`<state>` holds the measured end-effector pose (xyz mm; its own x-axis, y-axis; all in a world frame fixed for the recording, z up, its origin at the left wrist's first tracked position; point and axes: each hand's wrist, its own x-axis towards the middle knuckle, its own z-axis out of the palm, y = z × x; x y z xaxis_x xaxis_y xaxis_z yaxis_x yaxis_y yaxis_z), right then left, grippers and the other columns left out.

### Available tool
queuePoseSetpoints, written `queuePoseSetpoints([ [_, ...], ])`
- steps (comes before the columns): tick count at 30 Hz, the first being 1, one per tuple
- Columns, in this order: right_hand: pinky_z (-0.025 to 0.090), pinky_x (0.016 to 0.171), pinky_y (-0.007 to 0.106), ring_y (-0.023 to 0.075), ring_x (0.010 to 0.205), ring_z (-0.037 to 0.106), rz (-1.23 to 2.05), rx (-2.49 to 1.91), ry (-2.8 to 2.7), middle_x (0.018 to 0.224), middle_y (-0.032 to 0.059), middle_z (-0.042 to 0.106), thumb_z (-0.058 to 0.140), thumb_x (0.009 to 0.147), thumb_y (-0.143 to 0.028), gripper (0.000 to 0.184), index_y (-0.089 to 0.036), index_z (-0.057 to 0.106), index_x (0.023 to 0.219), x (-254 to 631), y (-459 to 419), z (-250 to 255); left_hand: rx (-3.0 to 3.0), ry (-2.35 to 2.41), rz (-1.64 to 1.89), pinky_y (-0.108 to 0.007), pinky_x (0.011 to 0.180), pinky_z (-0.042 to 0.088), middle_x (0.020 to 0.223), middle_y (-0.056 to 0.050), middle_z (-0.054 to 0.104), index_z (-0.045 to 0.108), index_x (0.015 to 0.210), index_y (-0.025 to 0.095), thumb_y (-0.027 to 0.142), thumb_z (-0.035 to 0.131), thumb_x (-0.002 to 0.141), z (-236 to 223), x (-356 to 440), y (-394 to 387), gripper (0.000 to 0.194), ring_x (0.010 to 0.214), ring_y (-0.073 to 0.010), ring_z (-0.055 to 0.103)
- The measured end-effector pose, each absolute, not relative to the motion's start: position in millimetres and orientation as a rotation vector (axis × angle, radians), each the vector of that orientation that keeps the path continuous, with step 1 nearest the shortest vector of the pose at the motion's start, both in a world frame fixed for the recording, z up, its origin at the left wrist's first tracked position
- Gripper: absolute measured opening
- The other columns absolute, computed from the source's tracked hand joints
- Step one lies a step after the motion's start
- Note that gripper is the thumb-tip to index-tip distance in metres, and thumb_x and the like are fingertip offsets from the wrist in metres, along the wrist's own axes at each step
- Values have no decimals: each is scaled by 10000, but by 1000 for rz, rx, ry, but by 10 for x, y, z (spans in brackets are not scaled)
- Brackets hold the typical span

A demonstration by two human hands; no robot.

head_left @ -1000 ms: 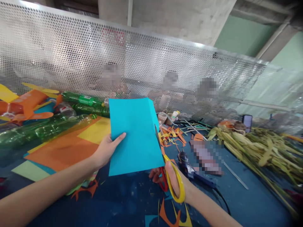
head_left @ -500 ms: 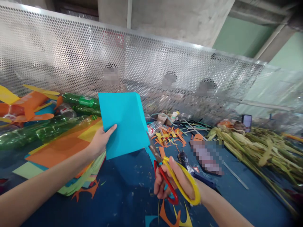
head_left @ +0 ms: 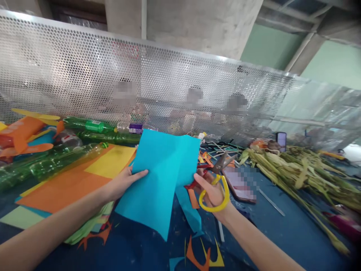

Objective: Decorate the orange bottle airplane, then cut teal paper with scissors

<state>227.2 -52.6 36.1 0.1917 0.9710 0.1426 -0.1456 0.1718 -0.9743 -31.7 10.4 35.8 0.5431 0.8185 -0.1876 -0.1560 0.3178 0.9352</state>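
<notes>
My left hand (head_left: 124,182) pinches the left edge of a folded turquoise paper sheet (head_left: 160,180), thumb on top, holding it up over the blue table (head_left: 282,233). My right hand (head_left: 210,190) grips scissors (head_left: 216,180) with a yellow and a red handle. The blades point up and right, away from the sheet. My right fingers also touch the sheet's right edge, where a narrow turquoise strip (head_left: 188,209) hangs down.
Green plastic bottles (head_left: 56,158) and orange and yellow sheets (head_left: 81,177) lie at left. Paper scraps (head_left: 203,256) litter the near table. A phone (head_left: 239,182) and green husks (head_left: 304,173) lie at right. A perforated metal screen (head_left: 169,86) stands behind, people beyond it.
The sheet came down and tilted, its far end now toward the right. My right hand rose to the sheet's right edge and turned the scissor blades up and away from the paper.
</notes>
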Motion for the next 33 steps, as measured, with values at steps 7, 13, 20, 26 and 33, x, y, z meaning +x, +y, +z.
queuePoseSetpoints([
  [7,388,532,273,133,547,444,721,-1228,-1267,598,-52,427,709,629,-382,351,-228,394,650,2331,-518,409,1045,856,708,-424,824,533,1088,-132,669,593,1144,185,377,739,690,339,-341,144,514,936,-310,659],
  [13,350,498,266,118,490,361,637,-1264,-1357,557,-80,332,685,649,-387,336,-235,393,716,2325,-526,325,1056,933,708,-417,791,544,1063,-135,678,555,1192,215,411,736,684,374,-330,110,574,925,-312,663],
  [20,419,724,353,196,688,517,255,-1353,-1339,682,-1,498,606,681,-322,197,-236,430,703,2324,-560,352,1148,800,708,-430,832,534,1154,-115,641,517,1248,210,437,702,725,281,-247,60,599,969,-297,649],
  [26,451,569,303,165,578,531,532,-1320,-1140,620,-28,522,665,646,-399,284,-214,478,753,2419,-488,345,1060,857,727,-430,787,554,1106,-111,666,517,1252,223,441,717,707,282,-215,31,620,918,-301,666],
  [33,412,413,243,104,398,433,903,-1284,-1191,474,-51,445,530,652,-717,510,-212,459,647,2331,-588,528,993,958,851,-398,742,567,967,-112,712,569,1171,188,406,728,703,348,-342,224,541,818,-281,692],
])
